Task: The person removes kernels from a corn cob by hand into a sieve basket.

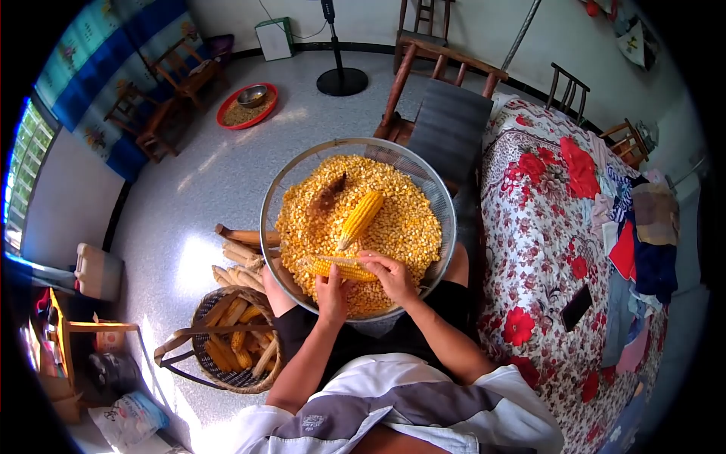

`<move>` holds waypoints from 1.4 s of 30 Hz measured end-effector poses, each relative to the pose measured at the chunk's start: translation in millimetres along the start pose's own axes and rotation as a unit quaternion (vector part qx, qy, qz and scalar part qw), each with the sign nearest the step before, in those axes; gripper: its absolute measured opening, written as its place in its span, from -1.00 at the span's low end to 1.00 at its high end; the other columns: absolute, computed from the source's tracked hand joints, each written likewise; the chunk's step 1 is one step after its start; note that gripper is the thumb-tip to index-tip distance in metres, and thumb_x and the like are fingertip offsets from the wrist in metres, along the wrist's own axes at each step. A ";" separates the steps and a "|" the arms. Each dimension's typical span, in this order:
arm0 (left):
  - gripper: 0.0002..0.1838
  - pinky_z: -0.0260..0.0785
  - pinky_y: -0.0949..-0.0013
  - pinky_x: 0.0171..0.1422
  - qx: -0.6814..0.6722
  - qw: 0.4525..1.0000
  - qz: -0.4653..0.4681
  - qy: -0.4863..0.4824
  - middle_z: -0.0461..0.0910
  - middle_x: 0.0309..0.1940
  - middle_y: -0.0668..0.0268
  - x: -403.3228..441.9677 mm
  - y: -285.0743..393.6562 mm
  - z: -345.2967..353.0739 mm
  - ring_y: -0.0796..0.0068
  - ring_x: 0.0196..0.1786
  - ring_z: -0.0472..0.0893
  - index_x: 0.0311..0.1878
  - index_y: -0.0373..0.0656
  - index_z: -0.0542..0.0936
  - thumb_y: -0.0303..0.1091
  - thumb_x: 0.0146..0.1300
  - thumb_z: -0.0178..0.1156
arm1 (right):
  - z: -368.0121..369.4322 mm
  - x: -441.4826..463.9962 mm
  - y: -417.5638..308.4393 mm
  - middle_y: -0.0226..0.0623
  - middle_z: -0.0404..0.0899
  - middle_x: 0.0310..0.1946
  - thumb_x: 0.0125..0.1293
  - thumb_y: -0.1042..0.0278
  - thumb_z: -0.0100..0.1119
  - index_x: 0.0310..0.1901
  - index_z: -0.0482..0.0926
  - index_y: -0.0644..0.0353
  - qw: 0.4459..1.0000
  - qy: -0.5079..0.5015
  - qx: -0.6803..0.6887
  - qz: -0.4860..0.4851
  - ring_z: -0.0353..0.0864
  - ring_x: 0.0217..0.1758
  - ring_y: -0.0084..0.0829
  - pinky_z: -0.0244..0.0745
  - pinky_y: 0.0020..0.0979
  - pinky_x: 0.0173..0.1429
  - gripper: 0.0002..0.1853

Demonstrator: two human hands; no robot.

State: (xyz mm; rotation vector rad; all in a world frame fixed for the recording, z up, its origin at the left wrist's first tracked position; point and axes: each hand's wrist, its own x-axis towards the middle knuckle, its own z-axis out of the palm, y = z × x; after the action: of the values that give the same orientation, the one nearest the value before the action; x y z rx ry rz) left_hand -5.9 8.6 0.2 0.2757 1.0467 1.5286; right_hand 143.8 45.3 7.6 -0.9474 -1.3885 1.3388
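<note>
A wide metal mesh basin (452,227) full of loose yellow corn kernels (412,234) rests on my lap. Over its near part, my left hand (331,293) is closed on a partly shelled corn cob (348,268). The fingers of my right hand (390,277) are closed on the same cob from the right. A whole yellow cob (361,217) lies slanted on the kernels just beyond my hands. Behind it to the left is a dark reddish-brown piece (330,192) that I cannot make out clearly.
At lower left stands a woven basket (198,333) with cobs, near bare cobs (240,272) on the floor. A bed (529,227) with clothes and a phone (576,308) is at right. Farther off are a red tray (275,106), a fan stand (342,81) and chairs (144,121).
</note>
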 end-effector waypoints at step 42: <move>-0.70 0.59 0.32 -0.19 0.023 0.995 -0.048 -0.087 0.54 -0.18 0.24 6.8 -4.8 -10.2 0.39 -0.29 0.62 -0.05 -0.29 0.42 -0.23 0.40 0.17 | 6.4 11.7 -3.1 -0.26 0.70 -0.38 0.41 0.03 0.11 -0.13 0.68 0.24 0.972 0.006 -0.221 0.086 0.68 -0.34 -0.45 0.51 -0.42 -0.28 -0.61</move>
State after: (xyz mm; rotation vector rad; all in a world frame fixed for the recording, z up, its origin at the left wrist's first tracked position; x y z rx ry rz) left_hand -11.5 9.5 -11.7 0.3779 0.9448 1.3712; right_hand 135.0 54.6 12.4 -1.3947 -1.6618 1.1631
